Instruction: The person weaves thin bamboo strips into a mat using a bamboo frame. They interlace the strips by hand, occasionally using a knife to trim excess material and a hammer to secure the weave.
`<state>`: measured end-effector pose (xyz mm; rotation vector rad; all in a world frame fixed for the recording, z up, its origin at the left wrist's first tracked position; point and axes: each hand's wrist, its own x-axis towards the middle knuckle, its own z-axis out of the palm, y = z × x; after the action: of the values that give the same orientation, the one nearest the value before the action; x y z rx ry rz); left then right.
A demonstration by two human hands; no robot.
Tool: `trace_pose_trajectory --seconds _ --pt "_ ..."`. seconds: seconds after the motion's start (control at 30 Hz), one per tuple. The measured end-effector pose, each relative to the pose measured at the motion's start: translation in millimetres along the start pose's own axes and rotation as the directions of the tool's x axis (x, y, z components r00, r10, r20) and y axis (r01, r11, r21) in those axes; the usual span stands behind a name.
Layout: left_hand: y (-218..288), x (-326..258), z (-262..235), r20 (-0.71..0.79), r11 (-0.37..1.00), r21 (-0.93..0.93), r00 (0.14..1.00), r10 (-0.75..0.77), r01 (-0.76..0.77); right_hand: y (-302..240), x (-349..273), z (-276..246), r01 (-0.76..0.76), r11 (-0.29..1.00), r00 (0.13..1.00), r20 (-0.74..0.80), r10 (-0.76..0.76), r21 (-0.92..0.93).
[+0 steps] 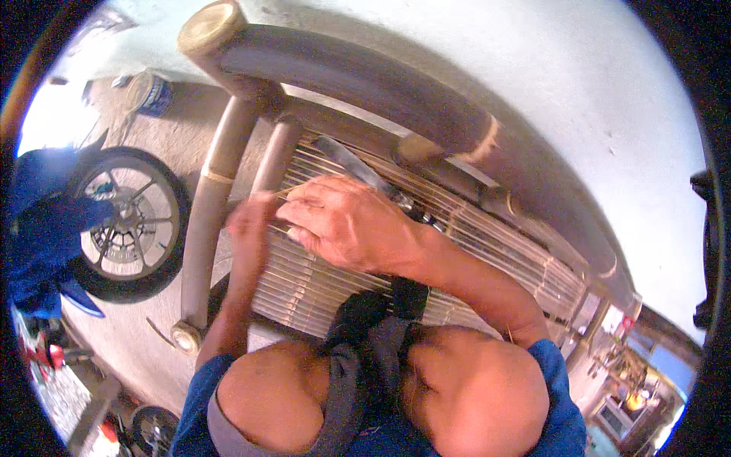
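A bamboo bench with thick poles (pixel 358 80) and a seat of thin slats (pixel 487 232) fills the middle of the view. My right hand (pixel 343 221) lies on the slats, fingers curled around a dark metal tool (pixel 358 171) that pokes out past them. My left hand (pixel 251 225) presses on the slats just left of it, next to an upright pole (pixel 202 221). It looks blurred, and I cannot tell whether it grips anything. My knees sit at the lower edge.
A motorcycle wheel (pixel 126 225) and blue bodywork (pixel 38 228) stand on the concrete floor at the left. A small bucket (pixel 152 93) sits farther back. A pale wall rises behind the bench. Cluttered shelves show at the lower right.
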<state>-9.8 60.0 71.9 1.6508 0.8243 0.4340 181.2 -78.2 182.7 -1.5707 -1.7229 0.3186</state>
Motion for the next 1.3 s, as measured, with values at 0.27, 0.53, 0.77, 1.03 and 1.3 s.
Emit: trace_pose_trajectory --seconds 0.27,0.53,0.77,1.03,1.3 --pt "5 23 -277 -0.509 0.970 -0.159 0.857 0.079 -0.184 0 -106 -78 -0.726 0.666 0.671 -0.036 0.740 0.169" --pt "46 -29 -173 -0.287 0.692 0.722 0.914 0.285 0.011 -25 -249 -48 -0.955 0.289 0.291 -0.024 0.957 -0.062" --pt "18 -61 94 0.563 0.907 0.201 0.801 0.203 -0.371 -37 -293 -48 -0.979 0.203 0.202 -0.029 0.979 0.006" --pt "-36 -91 187 0.808 0.669 0.210 0.511 0.292 -0.713 -17 -316 44 -0.978 0.145 0.149 -0.018 0.989 -0.152" --pt "-40 -80 228 0.921 0.643 0.302 0.390 -0.005 -0.704 13 -306 89 -0.993 0.071 0.087 -0.171 0.981 -0.096"
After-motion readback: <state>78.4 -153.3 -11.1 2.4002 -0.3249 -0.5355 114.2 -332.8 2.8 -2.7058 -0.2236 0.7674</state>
